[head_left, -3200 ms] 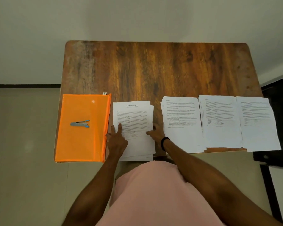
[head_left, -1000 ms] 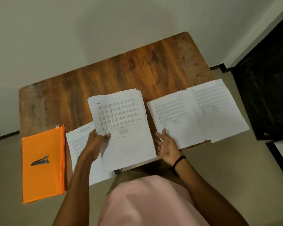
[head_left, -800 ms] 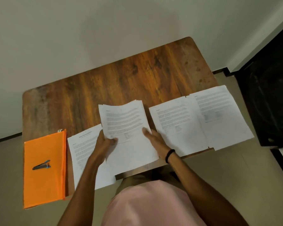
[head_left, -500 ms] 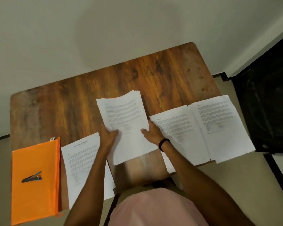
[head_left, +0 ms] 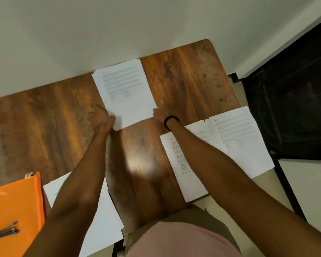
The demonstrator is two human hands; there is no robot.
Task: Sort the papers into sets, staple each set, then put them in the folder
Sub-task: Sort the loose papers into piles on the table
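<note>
- Plainly, the job was barely begun: the papers lay in separate piles on the bench (head_left: 193, 75), and I saw none stapled.
- The far stack (head_left: 124, 93) sat at the bench's back edge. The left hand (head_left: 100, 119) had its grip curled on the near left corner, pinching it. The right hand (head_left: 160, 113) lay flat, straight fingers touching the near right corner.
- The near-left pile (head_left: 107, 219) lay by the folder. The middle-right pile (head_left: 176, 164) and far-right pile (head_left: 239, 141) touched, side by side.
- The orange folder (head_left: 15, 201) looked flat and unfilled, with the stapler (head_left: 4, 231) resting on top.
- Collating, stapling and filing all remained, I judged.
</note>
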